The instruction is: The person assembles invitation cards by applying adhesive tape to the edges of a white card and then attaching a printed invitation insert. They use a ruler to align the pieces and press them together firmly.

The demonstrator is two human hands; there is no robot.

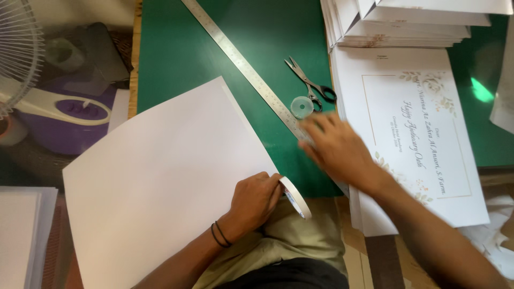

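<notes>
The left hand (256,199) is curled closed around a roll of white double-sided tape (296,197), pinning it against the lower right edge of a large blank white sheet (160,176) that lies across the green cutting mat (182,43). The right hand (334,150) is blurred with motion, fingers loosely spread and holding nothing, over the near end of the long steel ruler (241,64) that runs diagonally across the mat. Just beyond it lie a pair of scissors (310,85) and a small clear tape roll (302,107), touching each other. To the right sits a printed card with floral corners (412,134), below a stack of similar sheets (407,24).

The step in hand looks like taping the sheet's edge, with the right hand going for the ruler. That move calls for a firm grip on the ruler's end while the left hand keeps sheet and tape steady.
</notes>
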